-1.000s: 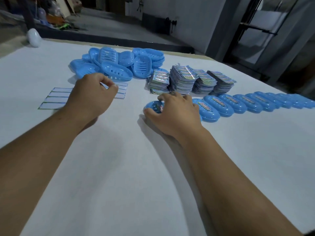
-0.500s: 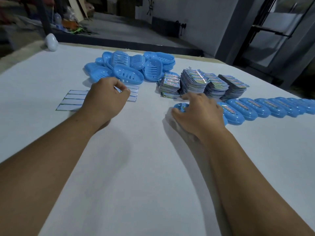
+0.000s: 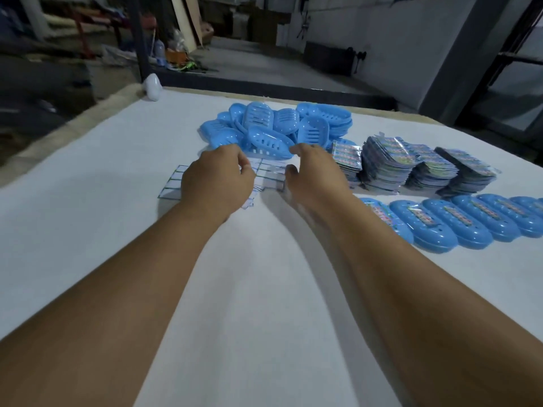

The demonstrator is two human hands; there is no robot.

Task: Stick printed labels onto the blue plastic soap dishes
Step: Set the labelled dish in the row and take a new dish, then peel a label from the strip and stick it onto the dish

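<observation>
Label sheet [image 3: 173,183], flat on table [image 3: 88,230] for peeling; your left hand [image 3: 216,183] fingers curled, pinching its edge; right hand [image 3: 316,174] loosely spread, empty, beside it.

Dim, cool-toned indoor light. Wide white cloth-covered table [image 3: 88,230] brightest area; background workshop dark, murky. Soft shadows fall under both forearms toward viewer, so light seems to come from ahead and above. Faint sheen on glossy stacks of printed holographic labels [image 3: 388,163]. Slight motion blur on hands; wide-angle bending at edges.
</observation>
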